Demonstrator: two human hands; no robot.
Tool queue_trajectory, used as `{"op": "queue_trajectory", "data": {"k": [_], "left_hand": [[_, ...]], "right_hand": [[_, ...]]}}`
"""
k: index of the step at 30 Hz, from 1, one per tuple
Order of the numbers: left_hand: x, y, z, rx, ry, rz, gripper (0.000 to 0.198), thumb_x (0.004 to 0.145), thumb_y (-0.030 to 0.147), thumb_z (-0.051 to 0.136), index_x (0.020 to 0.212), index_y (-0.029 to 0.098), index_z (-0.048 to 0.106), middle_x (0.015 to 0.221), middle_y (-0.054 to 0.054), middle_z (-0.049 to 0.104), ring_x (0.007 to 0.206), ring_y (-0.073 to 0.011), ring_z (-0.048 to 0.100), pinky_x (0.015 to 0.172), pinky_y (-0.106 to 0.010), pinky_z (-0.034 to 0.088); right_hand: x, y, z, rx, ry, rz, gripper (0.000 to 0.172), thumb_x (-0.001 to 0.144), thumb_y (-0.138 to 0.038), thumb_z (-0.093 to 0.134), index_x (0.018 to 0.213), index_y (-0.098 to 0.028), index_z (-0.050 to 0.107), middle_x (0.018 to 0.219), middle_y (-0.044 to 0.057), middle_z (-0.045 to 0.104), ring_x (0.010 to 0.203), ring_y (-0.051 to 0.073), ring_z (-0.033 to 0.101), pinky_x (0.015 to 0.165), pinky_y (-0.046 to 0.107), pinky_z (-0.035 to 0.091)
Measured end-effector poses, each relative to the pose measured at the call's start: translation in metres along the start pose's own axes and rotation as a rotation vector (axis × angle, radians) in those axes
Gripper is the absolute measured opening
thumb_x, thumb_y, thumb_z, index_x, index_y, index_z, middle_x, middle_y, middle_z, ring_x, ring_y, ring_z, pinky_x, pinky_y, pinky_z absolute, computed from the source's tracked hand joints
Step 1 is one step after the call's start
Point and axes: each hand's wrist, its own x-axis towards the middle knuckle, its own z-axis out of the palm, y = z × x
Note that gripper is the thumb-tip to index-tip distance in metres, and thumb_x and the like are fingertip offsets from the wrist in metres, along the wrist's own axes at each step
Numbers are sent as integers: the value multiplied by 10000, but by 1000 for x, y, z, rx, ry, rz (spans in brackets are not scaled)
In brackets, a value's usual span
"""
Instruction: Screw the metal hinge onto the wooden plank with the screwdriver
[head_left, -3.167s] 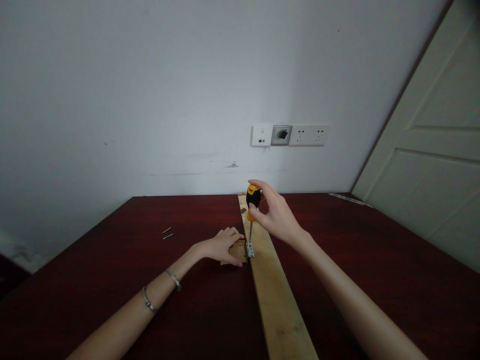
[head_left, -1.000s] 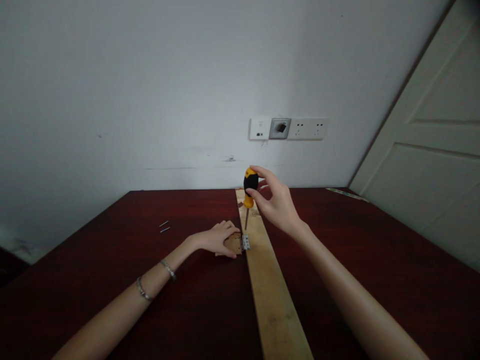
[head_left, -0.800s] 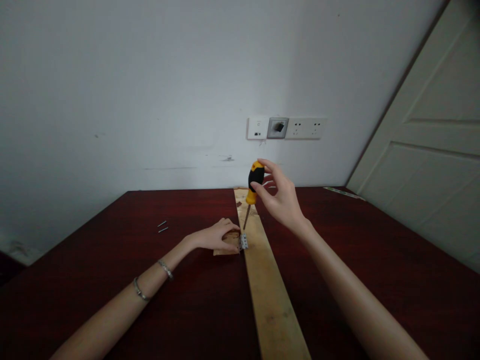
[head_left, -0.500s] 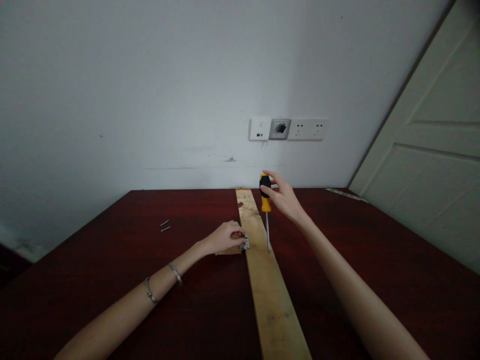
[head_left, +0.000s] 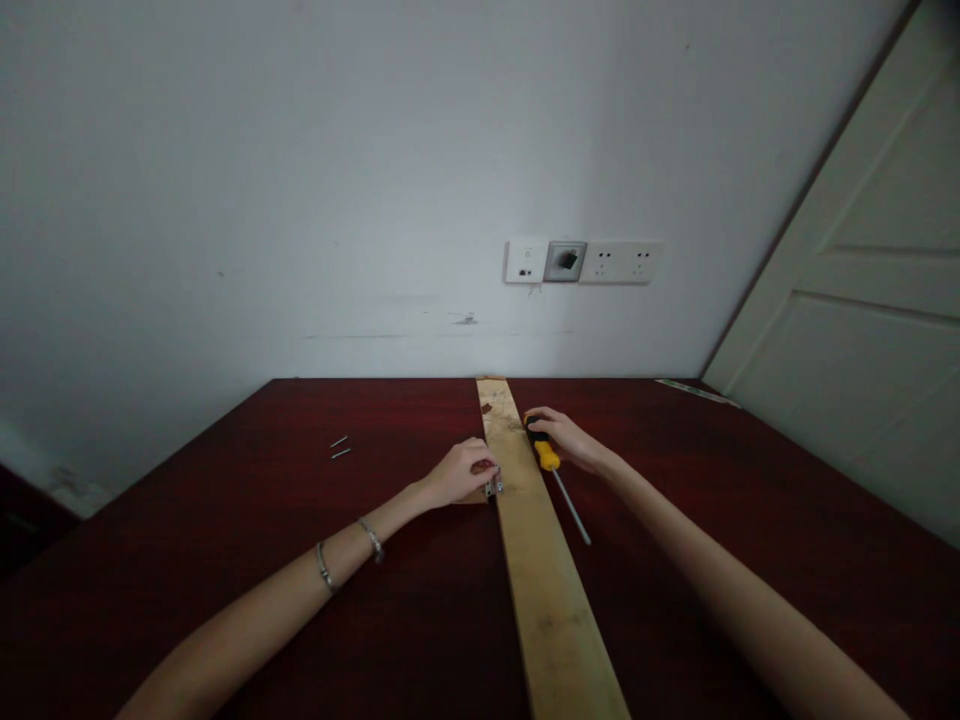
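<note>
We see two bare hands at work on a dark red counter (head_left: 225, 520). A pale wooden plank (head_left: 536, 560) runs up the middle from 6 o'clock to 12 o'clock. Our left hand (head_left: 461, 472) is closed, its fingertips pinched on a small metal hinge (head_left: 493, 487) at the plank's left edge. Our right hand (head_left: 568, 440) lies just right of the plank. Its fingers are over the black end of a yellow-handled screwdriver (head_left: 551, 460), which lies flat on the counter with its shaft pointing to 5 o'clock. We cannot tell whether the fingers grip it or only rest on it. Two loose screws (head_left: 340, 447) lie well apart, at 10 o'clock from the left hand. To handle the hinge well, we judge, the left hand should press it flat and square against the plank's edge, and the screwdriver should sit where it cannot roll.
</note>
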Motion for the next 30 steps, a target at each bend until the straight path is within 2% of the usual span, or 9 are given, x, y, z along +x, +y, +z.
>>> {"op": "queue_trajectory", "data": {"k": [4, 9, 20, 30], "left_hand": [[-1, -1, 1, -5, 18, 38, 102, 818, 164, 600, 781, 127, 687, 797, -36, 628, 755, -87, 547, 700, -181, 424], [0, 0, 1, -5, 31, 38, 100, 813, 166, 596, 783, 118, 678, 800, -38, 617, 728, -80, 547, 669, -174, 421], [0, 4, 1, -25, 44, -23, 87, 780, 173, 611, 764, 114, 673, 774, -28, 607, 695, -74, 542, 657, -173, 416], [2, 12, -2, -36, 37, -82, 59, 762, 159, 614, 755, 117, 655, 786, -28, 633, 716, -84, 550, 689, -185, 423]], "right_hand": [[-20, 10, 2, 125, -62, 74, 288, 706, -247, 588, 987, -198, 626, 829, 23, 614, 649, 142, 580, 456, 214, 456], [-36, 10, 6, 236, -56, 107, 290, 722, -227, 579, 1009, -201, 607, 837, 13, 578, 584, 131, 558, 398, 233, 462], [-42, 18, 14, 382, -6, 102, 338, 708, -240, 590, 1045, -211, 580, 746, -14, 542, 517, 131, 548, 339, 236, 458], [-47, 29, 21, 539, 73, 37, 392, 709, -280, 530, 1096, -219, 534, 649, -34, 519, 451, 109, 487, 311, 186, 370]]}}
